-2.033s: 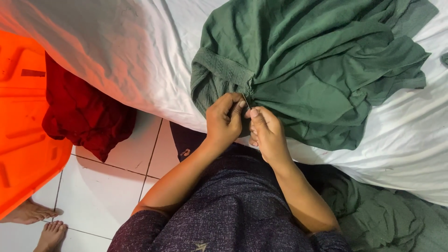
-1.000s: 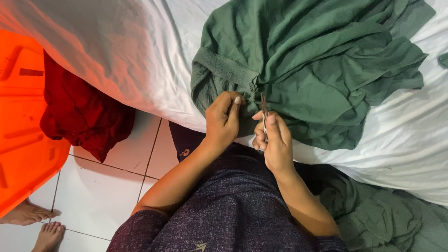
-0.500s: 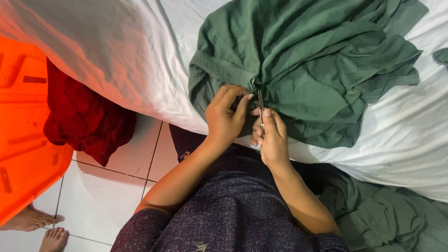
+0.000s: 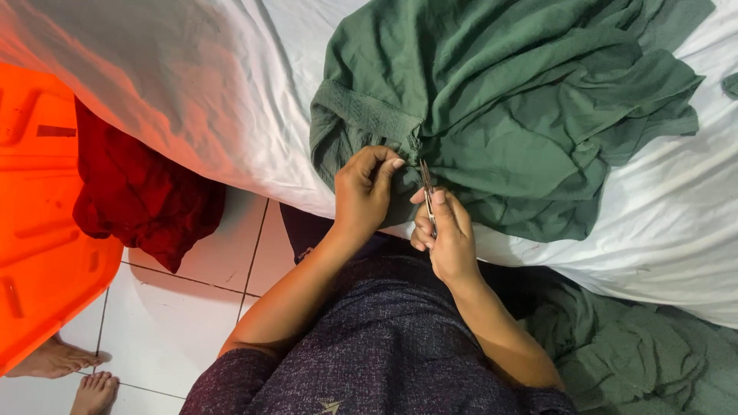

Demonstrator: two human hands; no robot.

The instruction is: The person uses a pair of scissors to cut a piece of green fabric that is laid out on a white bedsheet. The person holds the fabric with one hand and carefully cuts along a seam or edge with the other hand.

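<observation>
Orange moulded plastic panel (image 4: 38, 223) fills the far left edge, w/ one dark red crumpled cloth (image 4: 138, 192) draped beside it, both well left of the green garment. Two bare feet of another person (image 4: 73, 373) stand on the white tiled floor (image 4: 161, 323), bottom left corner.

One white bedsheet (image 4: 192, 100) covers the surface and runs across the whole top; on it lies one dark green crumpled cotton garment (image 4: 507, 100), upper centre to right. A 2nd heap of similar green fabric (image 4: 638, 357) sits lower right, below the sheet's edge, apart from the garment.

Left hand (image 4: 363, 192) is closed, fingers pinching a gathered fold at the garment's lower left edge, near its textured band. Right hand (image 4: 446, 234), just right of it, is closed round one small pair of metal thread snips (image 4: 427, 192), the blades pointing up at the pinched fold; tips touch or nearly touch the fabric, can't tell which. Both forearms come up from the person's dark speckled knit top (image 4: 369, 353) at bottom centre.

Vs. half a sec ago: hands and snips sit at much the same spot on the garment, left hand keeps its pinch. 1 s ago the right hand was a bit further right, w/ the snips off the fold.
</observation>
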